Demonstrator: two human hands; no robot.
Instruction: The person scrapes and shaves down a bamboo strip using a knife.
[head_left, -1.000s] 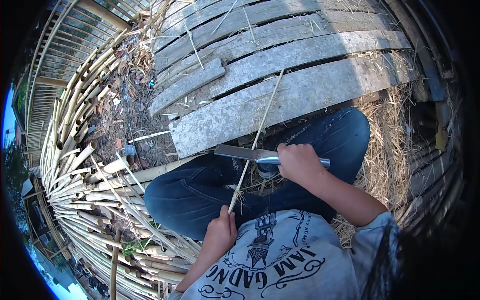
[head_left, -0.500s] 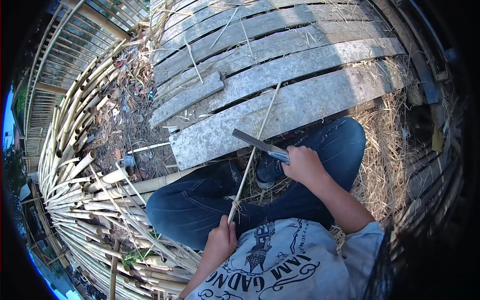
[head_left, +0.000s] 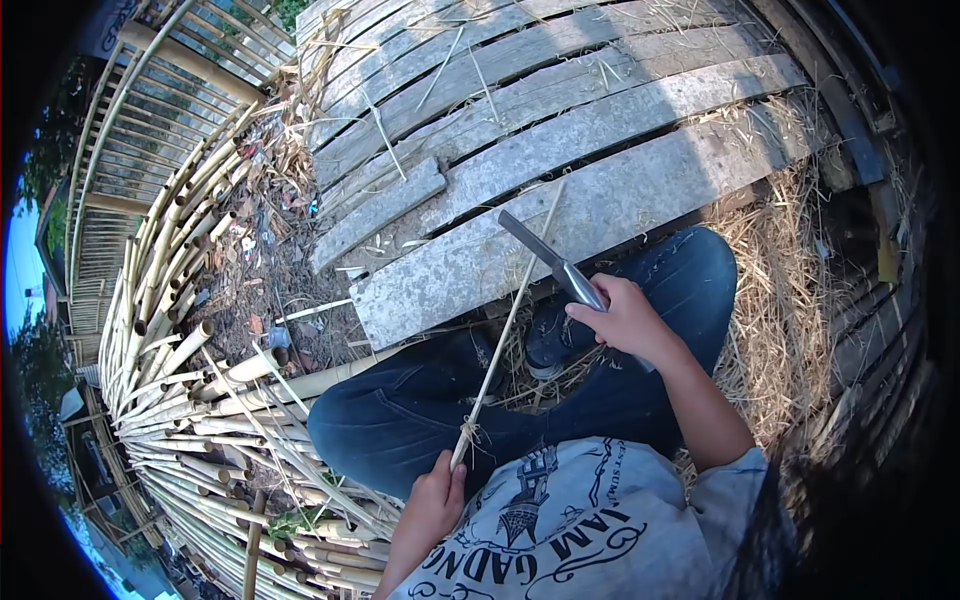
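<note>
My left hand [head_left: 436, 497] is wrapped round the lower end of a thin bamboo strip [head_left: 503, 340], near my lap. Frayed fibres stick out at a joint just above that grip. From there the strip slants up over my crossed legs, and its far end lies against the wooden planks. My right hand [head_left: 627, 318] is closed on a knife [head_left: 535, 245] with a dark blade and a shiny metal collar. Its blade points up and left, crossing over or close beside the strip; I cannot tell whether they touch.
Wooden planks [head_left: 600, 170] form a low platform before me, with a short loose board [head_left: 380, 215] on it. Many bamboo poles [head_left: 190, 395] are stacked at the left. Shavings [head_left: 775, 330] cover the ground at the right. A bamboo fence [head_left: 150, 130] stands at the far left.
The knife has turned, its blade now angled more steeply upward and its tip farther right. My right hand has shifted slightly right and rotated. My left hand still grips the strip.
</note>
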